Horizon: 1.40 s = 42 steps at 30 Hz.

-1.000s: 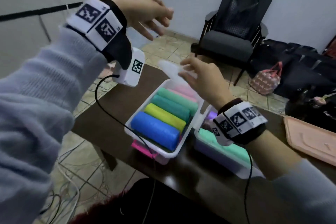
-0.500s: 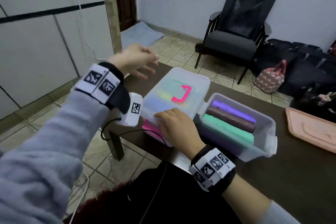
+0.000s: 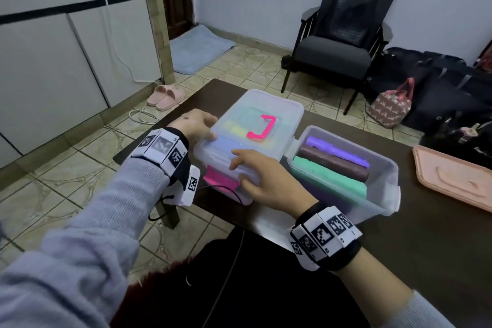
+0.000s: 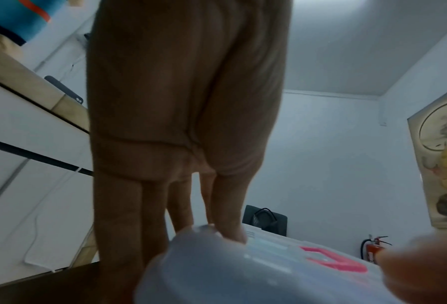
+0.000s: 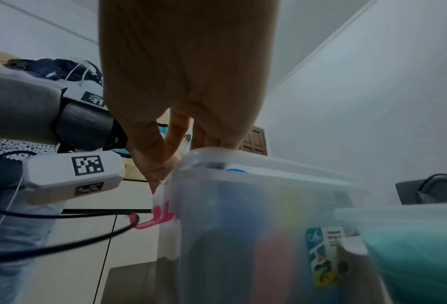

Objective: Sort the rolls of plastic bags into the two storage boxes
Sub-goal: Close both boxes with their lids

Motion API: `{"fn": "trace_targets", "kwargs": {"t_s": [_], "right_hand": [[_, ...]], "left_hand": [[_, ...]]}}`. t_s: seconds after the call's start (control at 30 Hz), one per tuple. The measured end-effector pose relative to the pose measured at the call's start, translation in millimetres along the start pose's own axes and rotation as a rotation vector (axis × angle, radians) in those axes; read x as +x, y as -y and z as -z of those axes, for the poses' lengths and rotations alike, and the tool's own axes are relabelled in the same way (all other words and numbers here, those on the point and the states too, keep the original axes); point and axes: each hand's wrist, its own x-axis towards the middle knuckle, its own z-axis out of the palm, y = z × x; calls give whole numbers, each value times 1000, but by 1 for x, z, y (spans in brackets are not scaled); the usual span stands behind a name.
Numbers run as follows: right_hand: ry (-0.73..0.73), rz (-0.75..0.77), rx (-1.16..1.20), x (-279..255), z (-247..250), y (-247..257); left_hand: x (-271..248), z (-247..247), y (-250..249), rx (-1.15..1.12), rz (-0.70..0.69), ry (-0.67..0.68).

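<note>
Dark wooden table (image 3: pixel 399 261) in a tiled room holds two clear plastic storage boxes side by side: the left box (image 3: pixel 241 168) has its lid (image 3: pixel 266 104) on over coloured rolls, the right box (image 3: pixel 383 194) stands uncovered with purple, brown and green rolls (image 3: pixel 332 165) inside. Both hands press flat on the lid's near corners, left hand (image 3: pixel 195 125) and right hand (image 3: pixel 266 184), fingers spread and holding nothing. Thin, springy plastic probably flexes, so pressing along the rim seems best.
</note>
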Motion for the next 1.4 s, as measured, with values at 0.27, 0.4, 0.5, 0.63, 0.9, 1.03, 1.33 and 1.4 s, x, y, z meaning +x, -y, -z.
{"fn": "trace_targets", "kwargs": {"t_s": [0.27,0.4,0.5,0.63,0.9,1.03,1.33,1.4], "right_hand": [[-64,-3,-40,-2,-10,-3],[-46,-52,-32,1,-10,-3],[-19,-51,-54,4,-9,-1],[1,-75,-72,4,-9,-1],[23,-87,-31,4,-4,0],[7,-110,-8,6,-5,-1],[1,-107,4,6,-3,-3],[-3,-108,6,7,-3,-4]], "left_hand": [[-39,26,-27,-231,-87,-337],[-78,44,-56,-472,-207,-448],[-95,41,-56,-518,-184,-414],[-102,18,-31,-497,-46,-262],[-94,-45,19,-249,268,-1],[-93,-50,13,-120,269,137],[-87,-50,7,-47,156,280],[-90,-51,2,-16,127,365]]}}
